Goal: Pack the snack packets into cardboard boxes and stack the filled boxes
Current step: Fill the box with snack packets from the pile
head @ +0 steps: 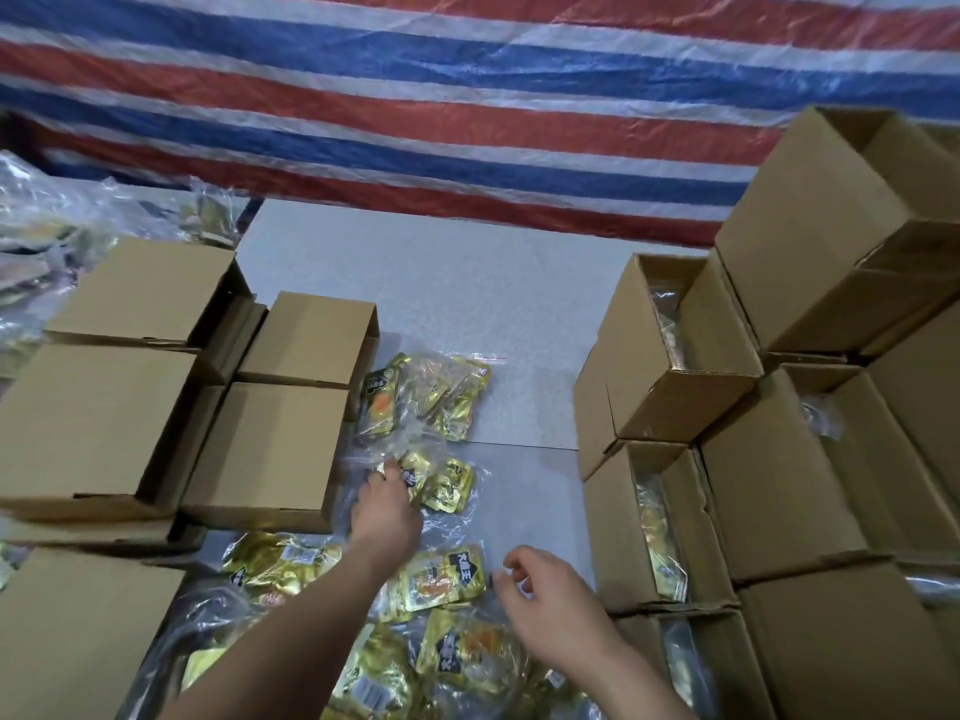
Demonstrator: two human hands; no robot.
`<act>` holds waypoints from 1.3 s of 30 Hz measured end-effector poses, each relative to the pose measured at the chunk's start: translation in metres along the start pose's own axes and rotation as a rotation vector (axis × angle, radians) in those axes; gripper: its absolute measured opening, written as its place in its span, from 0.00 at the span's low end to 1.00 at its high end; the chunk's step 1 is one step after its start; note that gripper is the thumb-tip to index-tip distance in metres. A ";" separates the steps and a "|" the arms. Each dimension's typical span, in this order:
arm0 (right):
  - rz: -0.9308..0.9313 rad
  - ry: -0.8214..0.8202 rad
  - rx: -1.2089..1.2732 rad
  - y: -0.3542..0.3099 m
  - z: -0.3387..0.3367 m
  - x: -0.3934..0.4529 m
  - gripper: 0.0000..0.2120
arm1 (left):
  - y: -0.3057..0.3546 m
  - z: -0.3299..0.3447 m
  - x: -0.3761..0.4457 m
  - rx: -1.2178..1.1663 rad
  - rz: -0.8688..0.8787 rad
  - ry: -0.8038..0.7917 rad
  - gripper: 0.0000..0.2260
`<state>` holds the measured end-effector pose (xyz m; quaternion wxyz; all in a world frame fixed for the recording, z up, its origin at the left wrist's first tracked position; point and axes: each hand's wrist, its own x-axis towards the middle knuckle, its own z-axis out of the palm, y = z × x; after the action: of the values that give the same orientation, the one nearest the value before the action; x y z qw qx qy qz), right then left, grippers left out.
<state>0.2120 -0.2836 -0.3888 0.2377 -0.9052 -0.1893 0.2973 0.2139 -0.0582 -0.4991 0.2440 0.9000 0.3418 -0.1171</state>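
Observation:
Clear bags of gold snack packets lie on the grey table (457, 304) between two groups of cardboard boxes. My left hand (387, 506) reaches forward and grips the middle bag of packets (447, 483). My right hand (545, 600) hovers over a nearer bag (441, 576), fingers loosely curled, pinching nothing that I can see. A further bag (426, 394) lies beyond them. More bags (280, 563) are heaped at the near edge.
Open boxes lying on their sides (270, 454) are stacked at the left. Filled boxes with packets showing (675, 345) are stacked at the right. A striped red, white and blue tarp (467, 96) hangs behind. Loose plastic bags (47, 226) pile up at the far left.

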 end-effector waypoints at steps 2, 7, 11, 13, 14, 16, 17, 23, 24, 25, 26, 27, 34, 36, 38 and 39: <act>0.001 0.015 0.045 -0.001 -0.001 0.002 0.12 | 0.004 -0.010 -0.008 -0.063 0.047 0.033 0.30; 0.063 0.098 0.293 -0.009 -0.007 0.004 0.07 | 0.023 -0.059 -0.048 -0.245 0.225 0.087 0.13; 0.138 0.132 0.700 -0.036 -0.023 0.001 0.22 | 0.051 -0.115 -0.106 -0.498 0.430 0.132 0.07; 0.142 0.107 0.925 -0.052 -0.035 -0.006 0.38 | 0.064 -0.139 -0.135 -0.648 0.459 0.109 0.05; 0.118 0.089 1.038 -0.060 -0.041 -0.010 0.41 | 0.070 -0.147 -0.147 -0.725 0.450 0.075 0.05; 0.041 0.031 1.251 -0.076 -0.055 -0.019 0.41 | 0.081 -0.156 -0.167 -0.838 0.453 0.020 0.07; -0.002 0.008 1.325 -0.086 -0.061 -0.026 0.39 | 0.086 -0.159 -0.176 -0.856 0.465 0.013 0.11; -0.200 0.041 1.334 -0.115 -0.078 -0.066 0.31 | 0.109 -0.163 -0.218 -0.818 0.550 0.126 0.22; -0.180 0.120 1.254 -0.117 -0.080 -0.070 0.29 | 0.112 -0.163 -0.222 -0.812 0.548 0.154 0.22; -0.148 0.204 1.183 -0.120 -0.082 -0.075 0.24 | 0.114 -0.163 -0.224 -0.772 0.541 0.191 0.23; -0.110 0.287 1.135 -0.121 -0.081 -0.080 0.20 | 0.116 -0.163 -0.226 -0.716 0.535 0.225 0.22; -0.082 0.343 1.120 -0.122 -0.081 -0.086 0.19 | 0.117 -0.162 -0.228 -0.670 0.532 0.245 0.22; -0.245 -0.028 1.266 -0.115 -0.089 -0.115 0.38 | 0.122 -0.182 -0.257 -0.585 0.568 0.075 0.19; -0.277 -0.070 1.291 -0.107 -0.094 -0.119 0.32 | 0.113 -0.192 -0.263 -0.536 0.630 -0.051 0.18; -0.319 -0.094 1.235 -0.097 -0.096 -0.122 0.21 | 0.097 -0.196 -0.267 -0.476 0.681 -0.109 0.20; -0.330 -0.091 1.183 -0.092 -0.094 -0.124 0.15 | 0.087 -0.196 -0.269 -0.468 0.686 -0.126 0.21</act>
<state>0.1598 -0.2984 -0.2163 0.7341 -0.5651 -0.1397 0.3495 0.0823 -0.1634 -0.1991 0.4872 0.8729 0.0241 -0.0030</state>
